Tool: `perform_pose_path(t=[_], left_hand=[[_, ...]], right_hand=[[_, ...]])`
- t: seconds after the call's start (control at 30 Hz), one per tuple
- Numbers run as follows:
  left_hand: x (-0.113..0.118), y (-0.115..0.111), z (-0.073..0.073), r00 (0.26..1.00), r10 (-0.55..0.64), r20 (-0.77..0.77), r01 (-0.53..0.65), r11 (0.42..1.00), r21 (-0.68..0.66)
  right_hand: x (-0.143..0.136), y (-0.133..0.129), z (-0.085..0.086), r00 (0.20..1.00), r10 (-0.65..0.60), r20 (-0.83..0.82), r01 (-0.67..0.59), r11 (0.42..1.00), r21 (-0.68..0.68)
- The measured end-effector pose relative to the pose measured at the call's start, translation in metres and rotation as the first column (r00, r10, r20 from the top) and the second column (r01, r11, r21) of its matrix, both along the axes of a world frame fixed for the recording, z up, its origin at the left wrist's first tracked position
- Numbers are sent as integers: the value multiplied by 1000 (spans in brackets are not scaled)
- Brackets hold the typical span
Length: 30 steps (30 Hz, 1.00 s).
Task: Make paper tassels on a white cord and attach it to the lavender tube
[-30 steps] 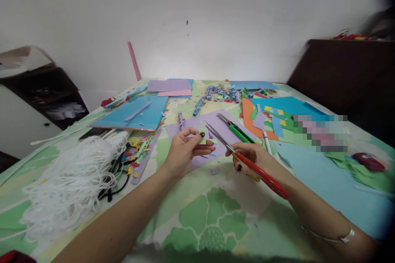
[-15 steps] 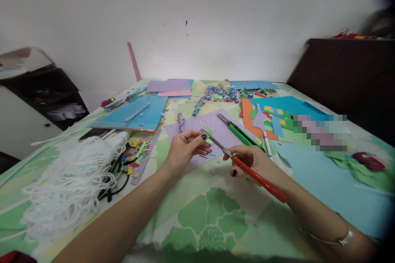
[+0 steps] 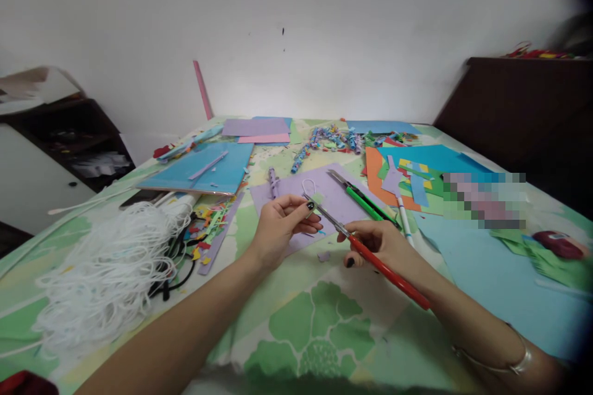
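Note:
My right hand (image 3: pixel 377 250) is closed around red-handled long-nose pliers (image 3: pixel 384 271), their slim metal jaws pointing up and to the left. The jaw tips reach the fingertips of my left hand (image 3: pixel 290 222), which is pinched at a small white cord loop (image 3: pixel 309 185). Part of that cord is hidden by the fingers. A pale green scrap (image 3: pixel 319 199) shows beside the jaws. Beneath both hands lies a purple sheet (image 3: pixel 296 182), with a rolled purple paper tube (image 3: pixel 272 184) at its left. A green box cutter (image 3: pixel 368 202) rests on its right side, blade out.
A tangled heap of white cord (image 3: pixel 111 278) lies at left, near colourful paper scraps (image 3: pixel 210 228) and a blue pad (image 3: pixel 199 170). Decorated paper tubes (image 3: pixel 301 157) sit farther back. At right are orange paper (image 3: pixel 373 176), a white marker (image 3: pixel 405 222) and a light blue sheet (image 3: pixel 486 271).
The view has shifted slightly. Both hands keep nearly the same pose, with the pliers still at the left fingertips.

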<state>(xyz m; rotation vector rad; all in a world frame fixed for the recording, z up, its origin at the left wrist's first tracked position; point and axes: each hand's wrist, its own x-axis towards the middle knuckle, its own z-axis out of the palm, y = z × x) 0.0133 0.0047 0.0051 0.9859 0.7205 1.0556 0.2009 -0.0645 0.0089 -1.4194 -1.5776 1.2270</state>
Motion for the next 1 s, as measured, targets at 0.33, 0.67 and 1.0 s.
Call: perform_pose_path(t=[0.33,0.67,1.0], left_hand=[[0,1,0,1000,17,-24,-18,1000,-12],[-3,9,-2,994,40,-97,-41,999,-12],[-36,58,-8,327,575,-750,45,783,620]], right_hand=[[1,2,-3,1000,-18,19,17,999,27],[2,1,1,993,-105,59,104,994,13],[16,8,7,901,-419,-112,426,904,40]])
